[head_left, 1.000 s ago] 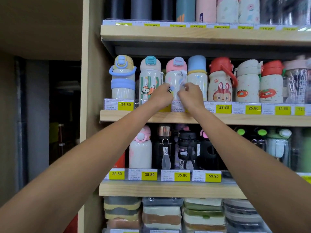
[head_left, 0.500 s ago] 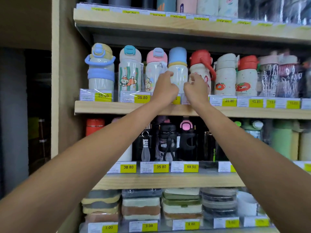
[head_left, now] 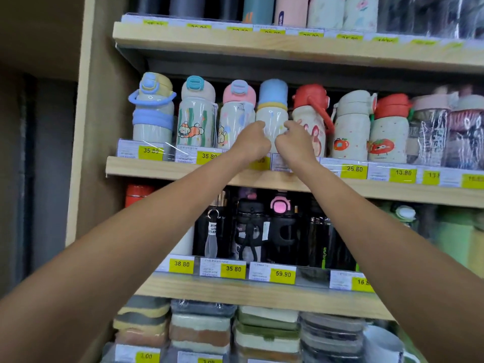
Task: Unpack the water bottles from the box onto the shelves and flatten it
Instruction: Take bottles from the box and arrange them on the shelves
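I see both of my hands up at the middle shelf (head_left: 170,171), meeting at the blue-capped bottle (head_left: 272,108), which stands upright in the front row. My left hand (head_left: 251,144) has its fingers curled against the bottle's left side. My right hand (head_left: 295,144) curls the same way against its right side. The knuckles hide the fingertips, so whether they pinch the body or only its clear wrap I can't tell.

The row is packed tight. A pink-capped bottle (head_left: 237,111) stands just to the left, and a red-capped rabbit bottle (head_left: 313,113) is just to the right, its lower half behind my right hand. Yellow price tags (head_left: 353,171) line the shelf lip, and my wrists cover two of them. My forearms cross in front of the dark bottles (head_left: 251,229) on the shelf below.
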The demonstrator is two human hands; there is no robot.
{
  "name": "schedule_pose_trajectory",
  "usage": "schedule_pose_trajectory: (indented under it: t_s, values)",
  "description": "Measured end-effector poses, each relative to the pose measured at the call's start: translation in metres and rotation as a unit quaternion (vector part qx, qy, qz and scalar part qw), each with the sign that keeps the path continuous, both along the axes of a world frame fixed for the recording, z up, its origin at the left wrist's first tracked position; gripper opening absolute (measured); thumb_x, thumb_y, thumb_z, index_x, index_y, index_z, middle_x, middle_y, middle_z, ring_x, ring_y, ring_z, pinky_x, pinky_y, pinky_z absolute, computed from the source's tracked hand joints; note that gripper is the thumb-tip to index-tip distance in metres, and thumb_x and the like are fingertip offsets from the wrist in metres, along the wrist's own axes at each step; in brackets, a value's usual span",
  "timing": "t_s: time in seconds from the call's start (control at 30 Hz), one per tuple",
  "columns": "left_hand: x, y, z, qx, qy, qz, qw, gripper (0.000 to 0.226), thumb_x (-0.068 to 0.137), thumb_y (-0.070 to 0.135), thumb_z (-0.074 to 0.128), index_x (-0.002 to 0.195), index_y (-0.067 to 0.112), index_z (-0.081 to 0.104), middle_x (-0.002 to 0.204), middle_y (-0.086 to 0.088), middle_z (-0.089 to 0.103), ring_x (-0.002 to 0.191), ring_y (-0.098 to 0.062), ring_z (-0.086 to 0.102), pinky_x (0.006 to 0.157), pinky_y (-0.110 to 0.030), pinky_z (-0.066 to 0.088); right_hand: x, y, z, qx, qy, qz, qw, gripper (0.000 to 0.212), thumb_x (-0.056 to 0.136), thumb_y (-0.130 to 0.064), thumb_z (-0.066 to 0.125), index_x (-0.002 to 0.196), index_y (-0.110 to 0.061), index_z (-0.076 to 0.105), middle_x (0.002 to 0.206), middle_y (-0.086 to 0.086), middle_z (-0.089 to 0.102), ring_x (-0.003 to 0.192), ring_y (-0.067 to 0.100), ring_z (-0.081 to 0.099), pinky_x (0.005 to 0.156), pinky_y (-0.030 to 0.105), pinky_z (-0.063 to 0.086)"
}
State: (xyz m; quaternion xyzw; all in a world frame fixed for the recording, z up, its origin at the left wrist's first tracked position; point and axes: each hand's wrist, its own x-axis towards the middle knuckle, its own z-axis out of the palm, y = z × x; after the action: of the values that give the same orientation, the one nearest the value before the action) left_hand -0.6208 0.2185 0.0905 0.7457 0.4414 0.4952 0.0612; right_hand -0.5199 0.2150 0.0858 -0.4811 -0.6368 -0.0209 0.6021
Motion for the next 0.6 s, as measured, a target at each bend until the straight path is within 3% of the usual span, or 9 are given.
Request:
schedule_pose_trajectory:
  t_s: [0.03, 0.07, 0.17, 0.4, 0.53, 0.6]
  values:
    - [-0.0007, -0.0006, 0.0007, -0.013, -0.005, -0.006, 1.0, 0.059, 0.089, -0.003, 0.035, 0.147, 0.006, 0.028, 0.15, -0.012, 0.034, 0.136, -0.025, 0.035, 0.105, -0.024, 0.032, -0.0009, 0.0004, -0.0012, 0.002, 0.003, 0.001, 1.0, 0.013, 0.079, 0.002, 0.039, 0.081, -0.008, 0.047, 0.077, 0.003, 0.044, 0.075, 0.024, 0.037, 0.046, 0.022, 0.021]
    - [-0.001, -0.0012, 0.0012, -0.022, -0.011, -0.01, 1.0, 0.059, 0.089, -0.003, 0.035, 0.147, 0.007, 0.027, 0.15, -0.011, 0.033, 0.136, -0.024, 0.035, 0.107, -0.024, 0.032, -0.0017, 0.0024, -0.0026, 0.004, 0.007, 0.011, 1.0, 0.022, 0.08, 0.001, 0.04, 0.098, -0.004, 0.053, 0.086, 0.007, 0.048, 0.08, 0.025, 0.041, 0.052, 0.023, 0.026]
    - [-0.0011, -0.001, 0.0016, -0.035, -0.028, -0.017, 0.999, 0.061, 0.089, -0.003, 0.034, 0.148, 0.008, 0.025, 0.152, -0.011, 0.031, 0.137, -0.025, 0.035, 0.11, -0.035, 0.035, -0.0048, 0.0053, -0.0037, 0.012, 0.008, 0.019, 1.0, 0.048, 0.083, 0.0, 0.041, 0.131, 0.0, 0.045, 0.109, 0.016, 0.056, 0.097, 0.028, 0.052, 0.074, 0.028, 0.035]
    - [-0.0062, 0.0041, 0.004, -0.04, -0.042, -0.057, 0.997, 0.062, 0.086, -0.004, 0.033, 0.146, 0.011, 0.028, 0.145, -0.014, 0.038, 0.124, -0.027, 0.048, 0.101, -0.039, 0.045, -0.0083, 0.006, -0.0012, 0.016, 0.025, 0.015, 0.999, 0.046, 0.082, 0.001, 0.039, 0.128, 0.0, 0.046, 0.108, 0.016, 0.057, 0.096, 0.029, 0.053, 0.073, 0.029, 0.036]
    - [-0.0061, 0.004, 0.0039, -0.028, -0.036, -0.069, 0.997, 0.063, 0.085, -0.005, 0.032, 0.145, 0.012, 0.03, 0.143, -0.016, 0.04, 0.117, -0.026, 0.051, 0.098, -0.035, 0.047, -0.009, 0.006, -0.0013, 0.012, 0.019, -0.001, 1.0, 0.045, 0.082, 0.0, 0.04, 0.127, 0.001, 0.046, 0.109, 0.019, 0.059, 0.097, 0.035, 0.057, 0.082, 0.043, 0.046]
    - [-0.0068, 0.0033, 0.0032, -0.018, -0.031, -0.073, 0.997, 0.062, 0.086, -0.004, 0.033, 0.146, 0.012, 0.028, 0.144, -0.015, 0.039, 0.111, -0.023, 0.051, 0.094, -0.031, 0.046, -0.0099, 0.0062, -0.0011, 0.007, 0.014, -0.009, 1.0, 0.044, 0.082, -0.001, 0.04, 0.127, 0.001, 0.046, 0.109, 0.019, 0.059, 0.097, 0.036, 0.057, 0.081, 0.042, 0.046]
